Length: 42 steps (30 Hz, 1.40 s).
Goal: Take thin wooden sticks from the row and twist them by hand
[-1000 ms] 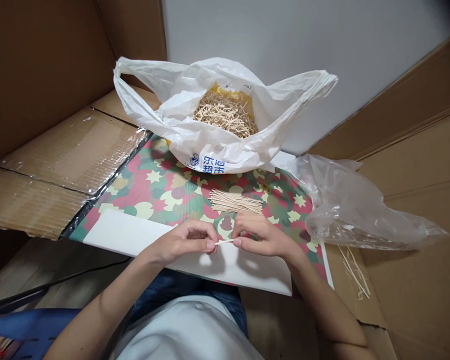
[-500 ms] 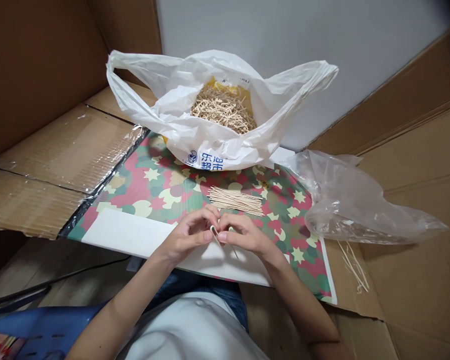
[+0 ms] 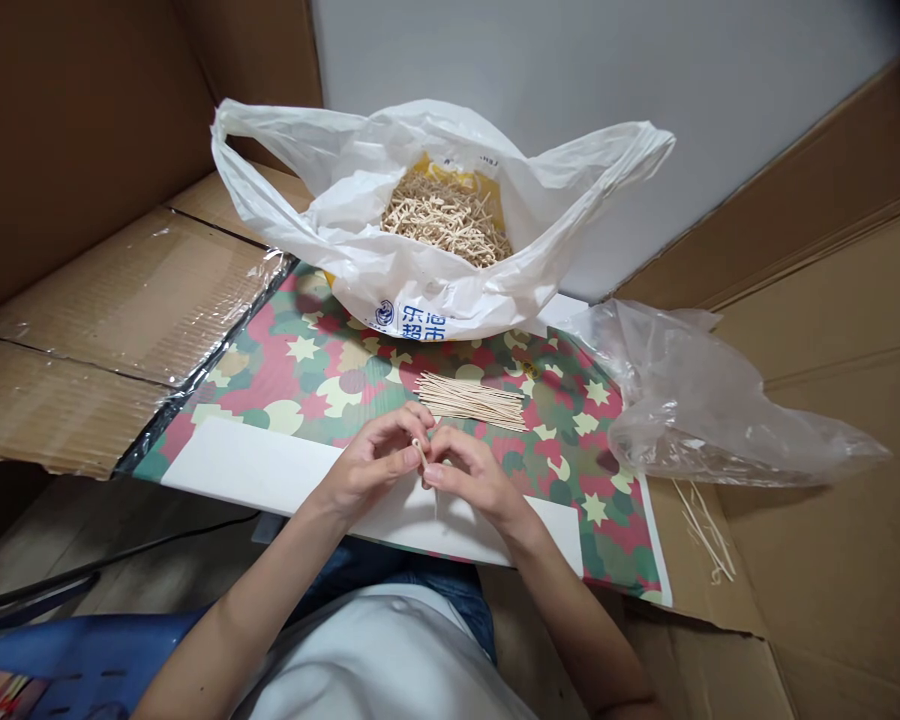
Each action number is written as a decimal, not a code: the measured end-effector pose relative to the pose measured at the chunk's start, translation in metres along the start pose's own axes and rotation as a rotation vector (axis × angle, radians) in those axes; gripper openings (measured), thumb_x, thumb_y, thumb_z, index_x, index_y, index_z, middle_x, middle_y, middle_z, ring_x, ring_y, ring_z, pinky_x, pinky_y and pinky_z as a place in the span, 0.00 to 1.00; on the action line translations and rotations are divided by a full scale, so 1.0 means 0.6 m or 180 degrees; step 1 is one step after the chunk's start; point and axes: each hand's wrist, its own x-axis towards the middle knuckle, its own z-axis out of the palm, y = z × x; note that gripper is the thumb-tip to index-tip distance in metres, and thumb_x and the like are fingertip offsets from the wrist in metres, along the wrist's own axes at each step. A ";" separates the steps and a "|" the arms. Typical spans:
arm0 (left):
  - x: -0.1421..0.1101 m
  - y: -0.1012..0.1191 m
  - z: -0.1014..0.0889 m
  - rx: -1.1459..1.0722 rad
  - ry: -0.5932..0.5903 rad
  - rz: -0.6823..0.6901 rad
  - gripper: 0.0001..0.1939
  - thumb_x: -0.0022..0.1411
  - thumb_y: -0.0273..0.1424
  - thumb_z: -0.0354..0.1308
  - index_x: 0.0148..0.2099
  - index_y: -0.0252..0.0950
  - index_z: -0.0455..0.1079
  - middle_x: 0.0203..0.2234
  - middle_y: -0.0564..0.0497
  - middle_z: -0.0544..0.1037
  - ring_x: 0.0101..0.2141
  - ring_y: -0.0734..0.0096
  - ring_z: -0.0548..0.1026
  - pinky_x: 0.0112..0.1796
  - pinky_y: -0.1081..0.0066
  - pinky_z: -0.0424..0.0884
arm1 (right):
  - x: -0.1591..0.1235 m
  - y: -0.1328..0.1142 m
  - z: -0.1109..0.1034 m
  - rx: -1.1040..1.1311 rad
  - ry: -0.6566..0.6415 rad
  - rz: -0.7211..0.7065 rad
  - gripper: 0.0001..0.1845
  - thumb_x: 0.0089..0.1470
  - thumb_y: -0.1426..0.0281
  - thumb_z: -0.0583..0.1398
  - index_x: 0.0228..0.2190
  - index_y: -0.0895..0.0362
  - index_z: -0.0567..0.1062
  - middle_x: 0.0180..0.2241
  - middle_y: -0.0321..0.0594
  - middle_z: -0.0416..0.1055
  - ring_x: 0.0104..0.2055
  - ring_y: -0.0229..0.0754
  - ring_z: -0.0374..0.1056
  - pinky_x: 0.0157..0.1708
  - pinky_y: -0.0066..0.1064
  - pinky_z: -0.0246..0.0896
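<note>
White card (image 3: 251,470) laid on camouflage mat (image 3: 292,375). Left hand (image 3: 371,462): grip closed, pale strip (image 3: 418,445) pinched at fingertips above card. Right hand (image 3: 471,478): grip closed on same strip, held tight against left fingertips, tail hanging down. Pinch best kept close to bend. Strip bundle (image 3: 469,402) laid on mat just beyond hands; white carrier bag (image 3: 412,300) behind; clear bag (image 3: 690,420) at right.

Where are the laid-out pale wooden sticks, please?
In the head view, the sticks lie on the camouflage-patterned sheet, beyond the right hand, below the white plastic bag.
</note>
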 end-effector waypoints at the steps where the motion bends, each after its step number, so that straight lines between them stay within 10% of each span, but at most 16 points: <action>1: 0.000 0.000 0.000 0.0012 -0.0001 0.0001 0.06 0.51 0.34 0.62 0.30 0.37 0.70 0.35 0.49 0.62 0.38 0.68 0.64 0.35 0.73 0.66 | -0.001 0.000 0.003 0.0067 0.0076 -0.0002 0.11 0.47 0.61 0.59 0.24 0.55 0.65 0.23 0.33 0.61 0.25 0.36 0.57 0.26 0.29 0.54; 24: 0.002 0.013 0.000 -0.0088 0.0621 -0.0031 0.10 0.45 0.33 0.65 0.27 0.36 0.67 0.34 0.51 0.64 0.32 0.74 0.64 0.35 0.75 0.63 | -0.033 0.030 0.010 -0.0132 0.0280 -0.0060 0.07 0.49 0.65 0.58 0.25 0.55 0.69 0.25 0.35 0.65 0.31 0.39 0.60 0.33 0.31 0.55; 33: 0.009 0.010 -0.003 0.0099 -0.0269 -0.0194 0.08 0.52 0.32 0.62 0.29 0.33 0.68 0.26 0.52 0.65 0.29 0.74 0.65 0.32 0.75 0.64 | -0.031 0.030 0.026 0.0651 0.1378 -0.0246 0.06 0.50 0.67 0.58 0.24 0.56 0.67 0.23 0.33 0.63 0.28 0.37 0.62 0.31 0.29 0.56; 42: 0.009 0.013 -0.002 0.0361 -0.0410 -0.0490 0.04 0.54 0.28 0.60 0.32 0.32 0.69 0.26 0.52 0.70 0.30 0.76 0.68 0.33 0.76 0.63 | -0.025 0.010 0.024 0.0401 0.1295 -0.0297 0.06 0.53 0.71 0.56 0.25 0.56 0.69 0.24 0.33 0.64 0.29 0.35 0.61 0.31 0.27 0.54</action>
